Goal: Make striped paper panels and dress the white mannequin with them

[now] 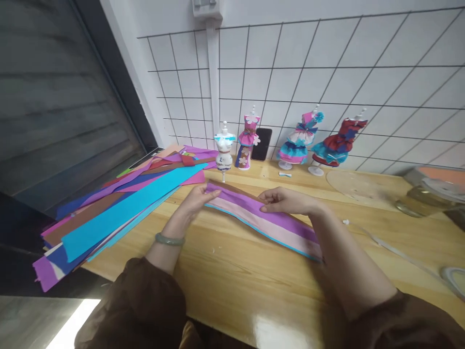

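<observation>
A layered strip of coloured paper or cloth (250, 215), purple, pale pink, blue-edged and with brown behind, stretches slantwise above the wooden table. Its left end is pinched between thumb and fingers of my left hand (198, 198). My right hand (278, 201) grips the upper edge near the middle, and its forearm covers part of the right end. Just behind the strip stands a small white mannequin (224, 152) with a light blue trim at the shoulders.
Many coloured strips (134, 208) are heaped on the left. Dressed mannequins (249, 140) and a phone (262, 144) line the wall. A glass container (417, 201), a clear disc (358, 186) and a white ribbon (397, 252) lie at the right on the table (232, 291).
</observation>
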The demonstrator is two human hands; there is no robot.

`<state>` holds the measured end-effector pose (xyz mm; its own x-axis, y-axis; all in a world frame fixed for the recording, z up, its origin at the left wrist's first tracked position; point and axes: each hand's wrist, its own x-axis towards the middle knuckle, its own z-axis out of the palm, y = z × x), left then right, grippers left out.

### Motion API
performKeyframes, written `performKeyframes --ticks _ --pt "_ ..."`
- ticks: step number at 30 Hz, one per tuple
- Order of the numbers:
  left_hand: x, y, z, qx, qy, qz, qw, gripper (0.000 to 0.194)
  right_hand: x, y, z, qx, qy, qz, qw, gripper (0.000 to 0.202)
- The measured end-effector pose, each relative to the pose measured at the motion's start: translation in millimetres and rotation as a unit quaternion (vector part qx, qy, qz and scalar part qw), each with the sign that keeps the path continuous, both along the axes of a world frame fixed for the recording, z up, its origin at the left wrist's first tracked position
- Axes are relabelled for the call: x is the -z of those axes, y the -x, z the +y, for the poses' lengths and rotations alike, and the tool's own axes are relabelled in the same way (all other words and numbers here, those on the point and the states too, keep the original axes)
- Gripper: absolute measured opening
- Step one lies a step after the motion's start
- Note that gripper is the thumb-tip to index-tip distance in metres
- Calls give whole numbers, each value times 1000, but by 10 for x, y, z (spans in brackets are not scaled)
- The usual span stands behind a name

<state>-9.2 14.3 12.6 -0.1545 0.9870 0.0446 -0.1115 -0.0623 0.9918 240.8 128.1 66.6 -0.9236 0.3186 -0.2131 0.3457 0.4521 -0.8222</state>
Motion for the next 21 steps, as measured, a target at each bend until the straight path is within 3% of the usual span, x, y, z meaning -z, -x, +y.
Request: performKeyframes --ticks 5,11,18,21 --pt "-29 294 -39 -66 20 16 998 48 66 -167 178 24 61 -47 997 44" --pt "102 528 -36 -176 79 181 964 50 284 -272 403 70 84 -81 991 53" --pt "198 620 -63 -178 101 318 926 40 515 -159 440 108 -34 -138 984 40" --pt "199 654 -93 -188 152 412 879 41 556 -120 431 106 -80 -150 980 36"
